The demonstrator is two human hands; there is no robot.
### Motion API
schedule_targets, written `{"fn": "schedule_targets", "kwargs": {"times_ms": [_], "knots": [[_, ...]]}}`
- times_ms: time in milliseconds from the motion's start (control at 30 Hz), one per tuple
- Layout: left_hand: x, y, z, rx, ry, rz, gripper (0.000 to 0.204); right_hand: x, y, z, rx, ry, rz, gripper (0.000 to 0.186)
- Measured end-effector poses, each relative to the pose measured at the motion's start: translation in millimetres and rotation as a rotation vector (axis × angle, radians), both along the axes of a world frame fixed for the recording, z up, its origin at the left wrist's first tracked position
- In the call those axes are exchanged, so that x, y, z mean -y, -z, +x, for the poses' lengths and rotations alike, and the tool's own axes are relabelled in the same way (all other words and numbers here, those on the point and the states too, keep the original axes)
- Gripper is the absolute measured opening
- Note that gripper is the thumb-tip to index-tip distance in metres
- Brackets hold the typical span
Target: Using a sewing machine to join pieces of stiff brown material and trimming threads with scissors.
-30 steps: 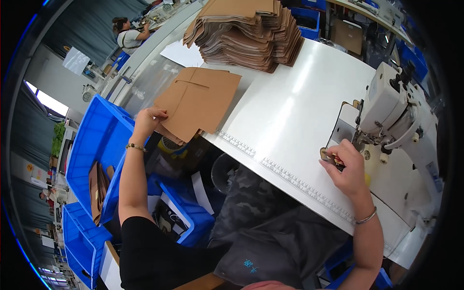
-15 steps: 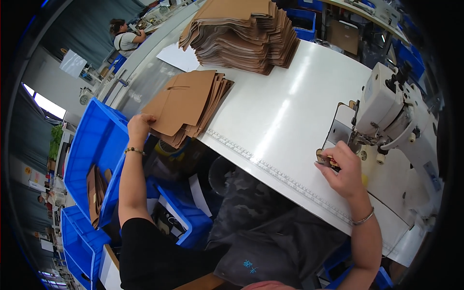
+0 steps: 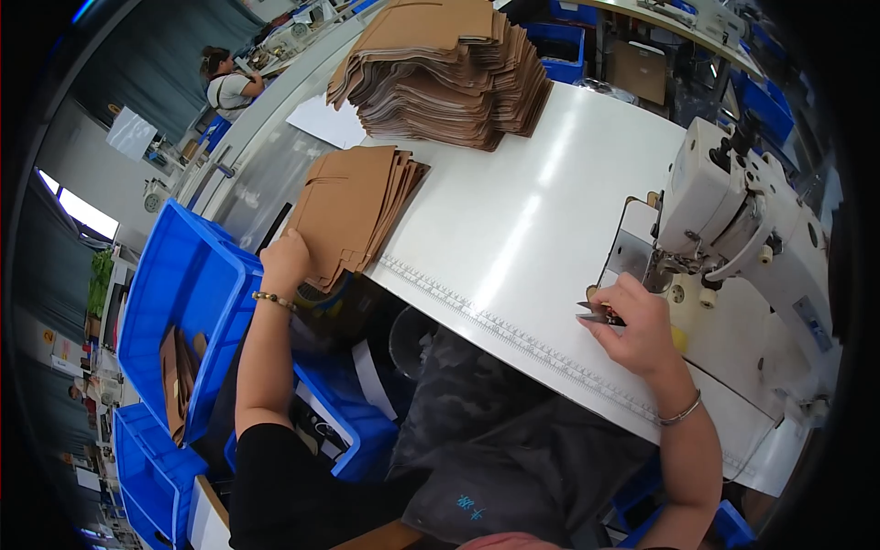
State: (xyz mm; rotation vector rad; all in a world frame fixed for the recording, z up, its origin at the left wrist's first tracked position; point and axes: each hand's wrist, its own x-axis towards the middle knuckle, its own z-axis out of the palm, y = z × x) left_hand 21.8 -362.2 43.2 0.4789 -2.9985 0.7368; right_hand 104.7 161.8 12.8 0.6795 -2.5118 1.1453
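Note:
My left hand (image 3: 286,261) is closed at the left edge of a small stack of flat brown panels (image 3: 346,197), its fingertips partly hidden by them. The stack lies fanned on the table's near left edge, its lower corner over the edge. In my right hand (image 3: 634,321) is a pair of thread snips (image 3: 600,316), their dark blades pointing left and apart. This hand is above the white table (image 3: 513,238), just in front of the sewing machine (image 3: 724,202) and its metal plate (image 3: 631,252).
A tall wavy pile of brown panels (image 3: 440,82) stands at the back. Blue bins (image 3: 188,284) stand on the left, one holding brown pieces (image 3: 179,376). Another blue bin (image 3: 362,431) is below the table edge. A person (image 3: 229,87) sits far left.
My left hand has moved slightly right and down along the small stack, whose panels now sit differently. The snips in my right hand now point left, their blades more exposed. The view has shifted slightly.

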Motion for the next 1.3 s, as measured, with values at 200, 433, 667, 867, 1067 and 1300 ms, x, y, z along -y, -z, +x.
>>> {"fn": "schedule_targets", "kwargs": {"times_ms": [200, 433, 667, 867, 1067, 1300], "knots": [[-102, -82, -57, -0.399, 0.464, 0.134, 0.027, -3, 3, 1, -0.013, -0.005, 0.089, 0.024], [-211, -120, -157, -0.782, 1.026, -0.022, 0.026, -1, -2, 4, -0.033, -0.052, 0.112, 0.024], [-235, -121, -188, -0.595, 0.78, 0.206, 0.022, -4, -1, 4, -0.05, -0.035, 0.159, 0.023], [-218, -135, -199, -0.779, 0.733, 0.309, 0.025, -2, -3, 6, -0.086, -0.057, 0.161, 0.021], [-245, -151, -124, -0.941, 1.07, 0.699, 0.015, -7, -6, 10, -0.221, -0.008, 0.177, 0.019], [-268, -44, 32, -0.147, 1.33, 0.508, 0.006, 11, -15, 24, -0.654, 0.126, 0.306, 0.032]]}}
